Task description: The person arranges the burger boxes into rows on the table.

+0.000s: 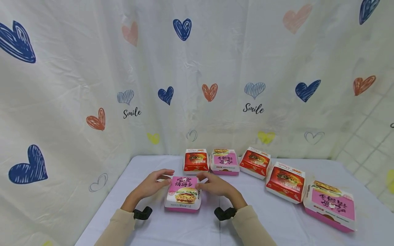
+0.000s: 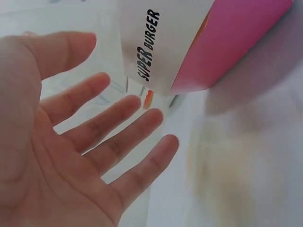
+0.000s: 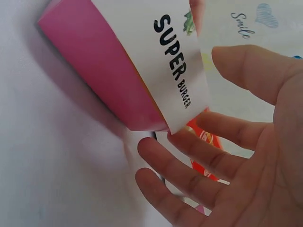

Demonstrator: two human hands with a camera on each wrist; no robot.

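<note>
A pink and white burger box (image 1: 184, 195) sits closed on the table, with a burger picture and dark lettering on its lid. My left hand (image 1: 153, 184) is at its left side, fingers spread and relaxed. On the opposite side is my right hand (image 1: 218, 185), its fingertips right at the box's far corner. "SUPER BURGER" is printed on the white lid side of the burger box (image 2: 147, 47) in the left wrist view. The right wrist view has the same print on the burger box (image 3: 156, 56), with loosely bent fingers (image 3: 208, 156) beside the lower corner.
Behind the hands stand a red burger box (image 1: 196, 161) and a pink one (image 1: 225, 162). More line the right side: two red boxes (image 1: 255, 162) and a pink box (image 1: 330, 205) nearest the front. A heart-printed curtain (image 1: 227, 68) hangs behind the white table (image 1: 147, 235).
</note>
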